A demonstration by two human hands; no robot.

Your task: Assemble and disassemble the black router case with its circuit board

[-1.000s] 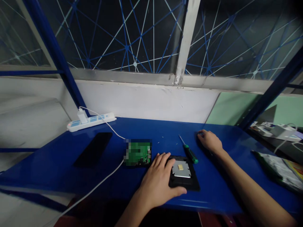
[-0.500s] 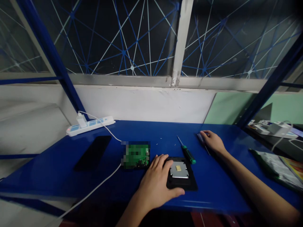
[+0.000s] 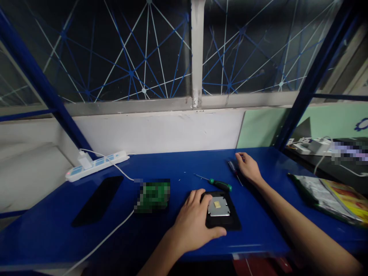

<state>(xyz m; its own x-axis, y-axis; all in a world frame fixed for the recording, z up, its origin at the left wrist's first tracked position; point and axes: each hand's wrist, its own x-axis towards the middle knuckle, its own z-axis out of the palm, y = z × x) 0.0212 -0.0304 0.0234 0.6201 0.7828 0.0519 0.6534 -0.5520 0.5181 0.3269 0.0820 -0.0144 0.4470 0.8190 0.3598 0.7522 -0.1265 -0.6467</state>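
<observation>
My left hand [image 3: 194,222] lies over the left side of a square black cover [image 3: 231,222]. Its fingers reach the upper left edge and its thumb presses at the lower edge. On the cover sits a silver metal plate [image 3: 222,211] with a small yellowish pad [image 3: 217,204] in its middle. Farther right, my right hand [image 3: 248,167] rests on the table, fingers loosely bent and nothing visible in them. Just left of it lies a screwdriver with a clear purplish handle [image 3: 232,167]. A green-and-black screwdriver [image 3: 221,185] lies behind the cover, its tip pointing left.
Left of my left hand is a green circuit board [image 3: 155,194], partly blurred out, with white cables beside it. A black flat slab [image 3: 97,201] and a white power strip [image 3: 97,165] are farther left. A foil packet [image 3: 324,195] lies right of my right forearm on the blue table.
The green screwdriver has swung round to lie flatter, tip leftward. My right hand has come off the purplish screwdriver, which now lies beside it. The view has turned slightly right; my left hand stays on the cover.
</observation>
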